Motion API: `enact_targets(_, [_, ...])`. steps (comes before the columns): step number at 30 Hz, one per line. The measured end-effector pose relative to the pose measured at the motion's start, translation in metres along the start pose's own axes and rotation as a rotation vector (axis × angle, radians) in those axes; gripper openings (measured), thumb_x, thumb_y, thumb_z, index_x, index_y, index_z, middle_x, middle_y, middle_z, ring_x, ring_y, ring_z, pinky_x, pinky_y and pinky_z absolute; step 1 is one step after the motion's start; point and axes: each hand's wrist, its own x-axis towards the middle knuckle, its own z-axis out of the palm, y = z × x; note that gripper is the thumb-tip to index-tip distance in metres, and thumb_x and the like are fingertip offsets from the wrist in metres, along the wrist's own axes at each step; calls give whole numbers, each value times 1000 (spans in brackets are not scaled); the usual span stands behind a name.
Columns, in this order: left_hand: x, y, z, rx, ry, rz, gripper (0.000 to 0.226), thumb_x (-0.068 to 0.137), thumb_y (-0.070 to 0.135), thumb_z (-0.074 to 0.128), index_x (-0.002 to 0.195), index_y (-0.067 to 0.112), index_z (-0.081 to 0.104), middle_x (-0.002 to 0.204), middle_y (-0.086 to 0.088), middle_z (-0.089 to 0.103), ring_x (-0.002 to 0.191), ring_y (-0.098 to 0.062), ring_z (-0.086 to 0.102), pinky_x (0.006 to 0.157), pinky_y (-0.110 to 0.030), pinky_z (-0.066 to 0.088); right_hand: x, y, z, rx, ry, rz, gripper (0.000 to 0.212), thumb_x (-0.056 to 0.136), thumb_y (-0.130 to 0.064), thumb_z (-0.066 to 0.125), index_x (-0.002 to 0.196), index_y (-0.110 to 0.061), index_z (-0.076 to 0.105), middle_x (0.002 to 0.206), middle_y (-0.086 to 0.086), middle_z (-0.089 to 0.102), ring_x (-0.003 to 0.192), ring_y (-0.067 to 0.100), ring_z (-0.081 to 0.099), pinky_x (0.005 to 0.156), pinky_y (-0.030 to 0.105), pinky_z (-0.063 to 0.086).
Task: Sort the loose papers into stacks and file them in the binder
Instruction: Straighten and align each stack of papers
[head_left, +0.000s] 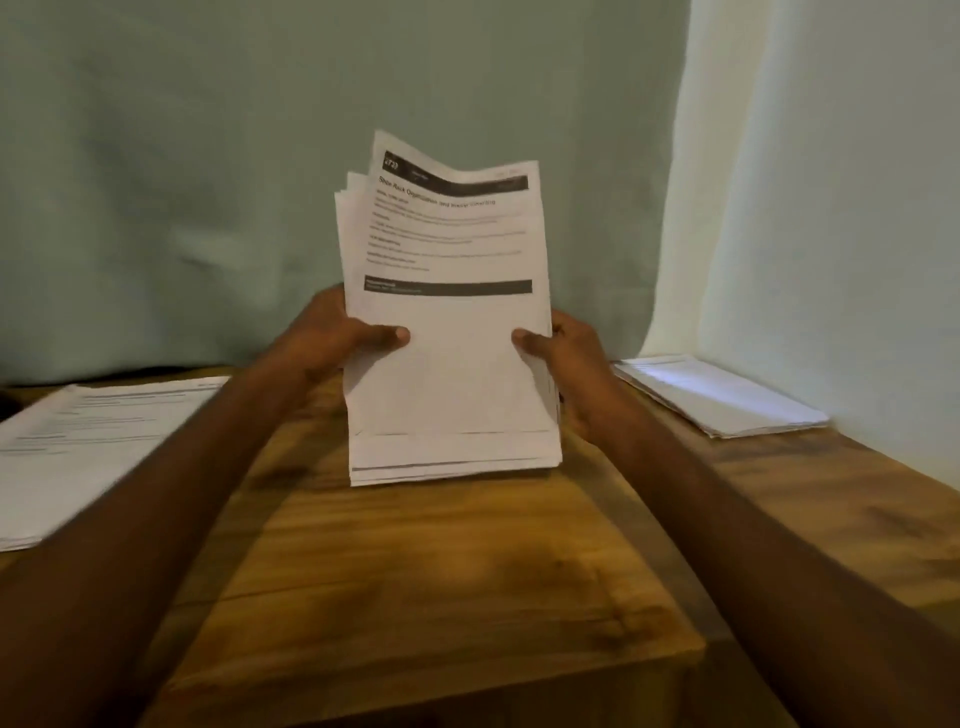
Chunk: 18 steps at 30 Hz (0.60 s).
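A thick bundle of printed white papers (447, 338) stands nearly upright in the middle of the view, its bottom edge resting on or just above the wooden table (415, 561). My left hand (337, 338) grips the bundle's left edge, thumb on the front sheet. On the opposite edge my right hand (566, 358) grips it the same way. The sheets are uneven at top and bottom. No binder is in view.
A stack of printed pages (88, 447) lies flat on the table at the left. A smaller white stack (717, 395) lies at the right, close to the pale wall (831, 208). A green wall stands right behind the table.
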Motion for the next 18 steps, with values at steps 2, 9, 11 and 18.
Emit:
enact_targets(2, [1,4,-39,72,108,36,52,82,15,82,130,22,66,122,3,73,110,-19,71,93,-40,58,7,-5,51,-4,32,-73,27,101,-13,61,127,-18,66,101,-12,71,91,3,68,73,17,55])
enact_targets(9, [-4,-52,-103,108,312,-5,54,85,23,81,134,16,62,127,-2,70,106,-17,68,91,-36,58,13,28,148,168,134,-129,26,105,-11,50,107,-32,65,94,-21,70,79,-8,69,63,9,52])
enact_targets(11, [-4,-63,-106,125,293,-51,50,89,14,76,137,11,59,128,-4,67,98,-9,65,78,-20,56,13,38,152,166,99,-109,25,105,-11,52,112,-32,63,99,-22,69,84,-8,69,65,11,53])
enact_targets(18, [-4,-60,-122,219,134,-60,57,88,-6,67,135,24,58,130,1,68,119,-23,63,102,-41,53,13,47,133,168,-6,-26,40,92,-10,72,129,-21,63,115,-3,75,99,16,73,83,34,61])
